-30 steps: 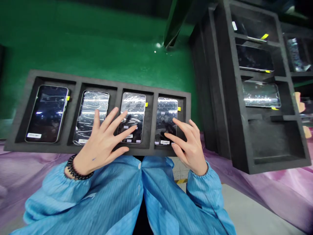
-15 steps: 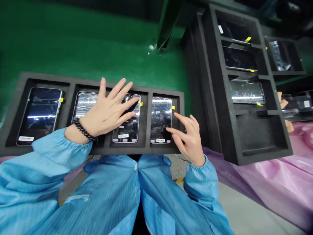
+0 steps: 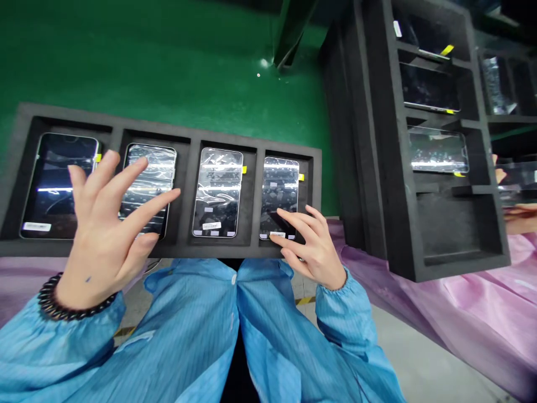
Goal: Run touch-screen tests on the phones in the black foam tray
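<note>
A black foam tray [image 3: 224, 140] lies before me, one phone-sized screen in each compartment. My left hand [image 3: 111, 218], fingers spread, hovers over the leftmost screen [image 3: 59, 162] and the second screen [image 3: 153, 162], partly covering both. It holds nothing. The third screen [image 3: 218, 190], with a white label and a yellow tab, lies uncovered. My right hand [image 3: 308, 240] is over the lower part of the rightmost screen [image 3: 279, 184], fingers apart. Its fingertips are at the label near that screen's bottom edge; whether they press on it I cannot tell.
To the right stands a stack of black foam trays [image 3: 403, 168]; the top one holds several screens, and its nearest compartment is bare. Beyond it are another tray [image 3: 509, 115], a co-worker's hand [image 3: 522, 218] and pink clothing [image 3: 482, 302]. The work surface [image 3: 146, 73] is green.
My left hand has moved left, off the third screen and toward the leftmost two. My right hand has slid slightly down and left over the rightmost screen. The view has shifted a little.
</note>
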The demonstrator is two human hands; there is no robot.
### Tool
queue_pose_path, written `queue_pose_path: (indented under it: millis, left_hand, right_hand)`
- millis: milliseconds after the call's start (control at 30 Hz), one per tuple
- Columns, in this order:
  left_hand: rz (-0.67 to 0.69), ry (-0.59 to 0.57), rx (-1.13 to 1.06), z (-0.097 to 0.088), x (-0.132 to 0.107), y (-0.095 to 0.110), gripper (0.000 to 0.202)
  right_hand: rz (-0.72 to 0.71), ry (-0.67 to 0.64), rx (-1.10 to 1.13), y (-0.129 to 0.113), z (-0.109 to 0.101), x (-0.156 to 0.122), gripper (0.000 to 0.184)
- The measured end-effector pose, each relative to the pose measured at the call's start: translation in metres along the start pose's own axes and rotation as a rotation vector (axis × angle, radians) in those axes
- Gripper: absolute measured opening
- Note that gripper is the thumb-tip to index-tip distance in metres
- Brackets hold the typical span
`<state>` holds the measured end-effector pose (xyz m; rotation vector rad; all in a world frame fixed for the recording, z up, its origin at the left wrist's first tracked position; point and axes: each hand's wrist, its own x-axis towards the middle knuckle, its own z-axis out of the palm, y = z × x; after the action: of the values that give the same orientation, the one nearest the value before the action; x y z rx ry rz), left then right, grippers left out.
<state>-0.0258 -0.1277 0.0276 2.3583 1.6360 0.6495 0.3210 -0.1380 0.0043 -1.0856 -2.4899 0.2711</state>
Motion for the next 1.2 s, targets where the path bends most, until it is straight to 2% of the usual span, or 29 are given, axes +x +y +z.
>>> queue_pose_path:
  millis: [100, 300, 400, 500, 700, 800, 967, 1133, 1200]
  left_hand:
    - [0.073, 0.008, 0.009, -0.001, -0.014, -0.006, 0.05]
    - [0.198, -0.085, -0.036, 0.009, -0.028, -0.011, 0.048]
    - [0.238, -0.143, -0.04, 0.015, -0.028, -0.009, 0.047]
    - [0.261, -0.188, -0.044, 0.017, -0.027, -0.008, 0.047]
    - [0.305, -0.09, -0.065, 0.016, -0.019, -0.009, 0.059]
    - [0.29, -0.095, -0.036, 0.02, -0.011, -0.008, 0.058]
    - [0.24, -0.192, 0.029, 0.03, -0.002, -0.008, 0.053]
    - [0.241, -0.097, -0.025, 0.03, -0.001, -0.01, 0.057]
    - [0.246, -0.094, -0.038, 0.03, -0.001, -0.011, 0.056]
  right_hand:
    - [-0.059, -0.032, 0.024, -0.001, 0.003, 0.007, 0.029]
    - [-0.097, 0.0, 0.042, -0.012, 0.003, 0.031, 0.035]
    - [-0.181, -0.078, 0.044, -0.019, 0.009, 0.046, 0.037]
    - [-0.196, -0.169, 0.053, -0.022, 0.015, 0.055, 0.036]
    - [-0.22, -0.201, 0.053, -0.031, 0.023, 0.064, 0.037]
    - [-0.237, -0.216, 0.039, -0.036, 0.028, 0.07, 0.037]
    - [-0.164, -0.118, 0.043, -0.028, 0.017, 0.067, 0.037]
    - [0.013, 0.002, -0.014, -0.007, -0.007, 0.052, 0.034]
    - [0.077, 0.033, -0.051, 0.004, -0.011, 0.046, 0.032]
